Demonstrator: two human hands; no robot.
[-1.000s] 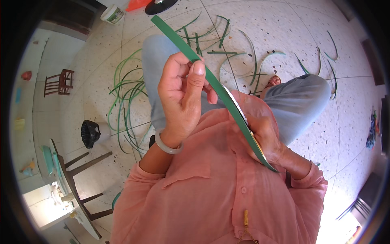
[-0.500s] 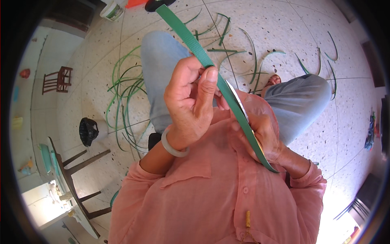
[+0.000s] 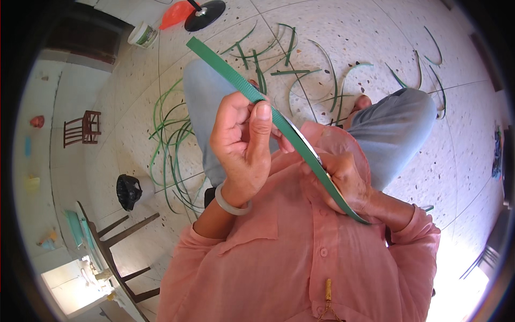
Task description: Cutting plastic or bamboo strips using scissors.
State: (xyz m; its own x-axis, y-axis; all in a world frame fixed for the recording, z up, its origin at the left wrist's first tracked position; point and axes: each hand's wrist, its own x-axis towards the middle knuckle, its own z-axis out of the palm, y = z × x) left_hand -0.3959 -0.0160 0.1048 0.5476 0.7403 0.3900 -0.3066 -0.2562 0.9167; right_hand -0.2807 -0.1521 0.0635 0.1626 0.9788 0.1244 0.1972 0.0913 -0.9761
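A long green strap with a textured surface, like plastic packing strap, slants across in front of my chest. My left hand pinches it between thumb and fingers near its upper half. The strap's lower part curves down over my right hand, which is closed around a tool with a slim silver metal blade. That blade lies along the strap's right edge, its tip toward my left hand. A yellowish part shows by my right fingers; the strap and fingers hide the handle, so its exact kind is unclear.
Loose coils of green strap lie on the speckled floor at left. Several cut strips are scattered ahead, beyond my knees. A black-lined bin, a small wooden chair, a white bucket and a round black base stand around.
My left hand and the strap's upper end have shifted slightly left and down, so the strap slants more. My right hand stays nearly in place, and the view has tilted a little.
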